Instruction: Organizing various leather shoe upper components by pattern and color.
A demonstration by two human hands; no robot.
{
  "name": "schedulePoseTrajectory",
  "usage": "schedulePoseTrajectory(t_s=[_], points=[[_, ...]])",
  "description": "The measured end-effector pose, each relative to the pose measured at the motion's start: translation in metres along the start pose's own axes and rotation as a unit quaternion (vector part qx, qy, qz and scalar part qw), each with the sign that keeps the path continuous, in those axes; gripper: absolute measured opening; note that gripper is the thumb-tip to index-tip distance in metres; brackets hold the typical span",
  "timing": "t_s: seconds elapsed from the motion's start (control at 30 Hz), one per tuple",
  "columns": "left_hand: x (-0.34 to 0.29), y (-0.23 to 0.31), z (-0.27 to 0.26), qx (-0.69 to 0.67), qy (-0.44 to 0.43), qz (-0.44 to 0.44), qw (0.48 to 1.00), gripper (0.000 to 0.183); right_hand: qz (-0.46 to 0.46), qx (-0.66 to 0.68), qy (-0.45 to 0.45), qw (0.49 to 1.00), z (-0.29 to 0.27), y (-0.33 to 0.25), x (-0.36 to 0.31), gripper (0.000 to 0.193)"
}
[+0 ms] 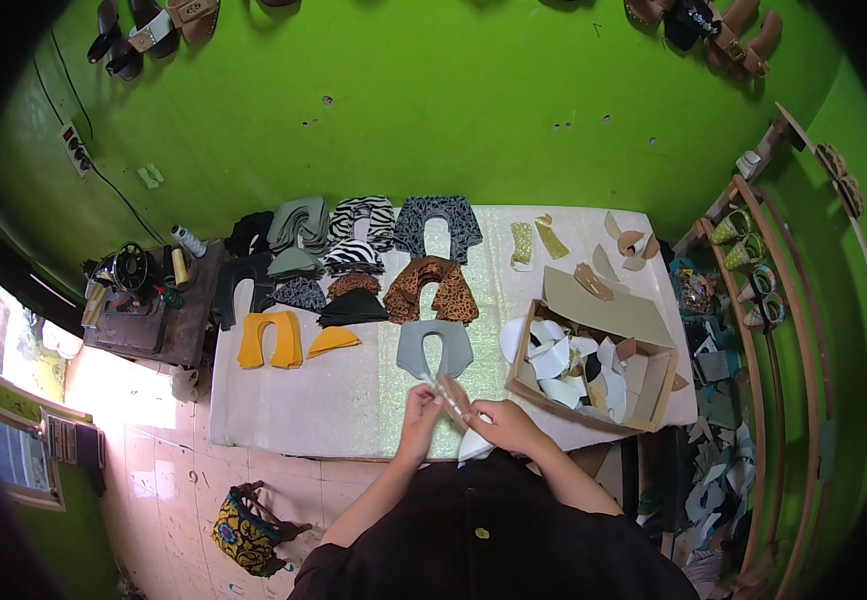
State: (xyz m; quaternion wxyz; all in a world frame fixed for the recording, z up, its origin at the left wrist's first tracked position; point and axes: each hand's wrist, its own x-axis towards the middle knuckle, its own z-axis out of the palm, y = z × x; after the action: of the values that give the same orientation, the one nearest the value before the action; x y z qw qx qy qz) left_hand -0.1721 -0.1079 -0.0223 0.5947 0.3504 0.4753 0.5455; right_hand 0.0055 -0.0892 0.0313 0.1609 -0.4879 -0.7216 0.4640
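Observation:
Both hands are at the table's near edge, in front of a grey U-shaped cut piece [412,345]. My left hand [419,408] pinches one end of a small brown and white piece of material [454,398]. Gripping the other side of it is my right hand [506,424], fingers closed. A white flap [474,445] hangs below the right hand; I cannot tell whether it belongs to the same piece. Beyond the grey piece lie leopard-print U-shaped pieces [405,297]. To the right stands an open cardboard box [650,410] full of white, brown and dark scraps.
Stacked zebra-print [385,222], dark patterned [465,220] and yellow pieces [251,345] cover the table's far and left parts. A sewing machine [131,268] stands at left. Shoes hang on a wooden rack [791,385] at right. On the floor sits a patterned bag [243,530].

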Motion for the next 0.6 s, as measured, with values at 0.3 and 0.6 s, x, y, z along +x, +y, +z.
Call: schedulePoseTrajectory(t_s=[0.3, 0.6], points=[[-0.008, 0.006, -0.049, 0.41, -0.078, 0.09, 0.904, 0.027, -0.019, -0.044, -0.141, 0.989, 0.018, 0.046, 0.023, 0.02], [0.011, -0.039, -0.051, 0.562, -0.139, 0.237, 0.78, 0.033, 0.079, -0.141, -0.038, 0.986, 0.047, 0.084, 0.032, 0.022]])
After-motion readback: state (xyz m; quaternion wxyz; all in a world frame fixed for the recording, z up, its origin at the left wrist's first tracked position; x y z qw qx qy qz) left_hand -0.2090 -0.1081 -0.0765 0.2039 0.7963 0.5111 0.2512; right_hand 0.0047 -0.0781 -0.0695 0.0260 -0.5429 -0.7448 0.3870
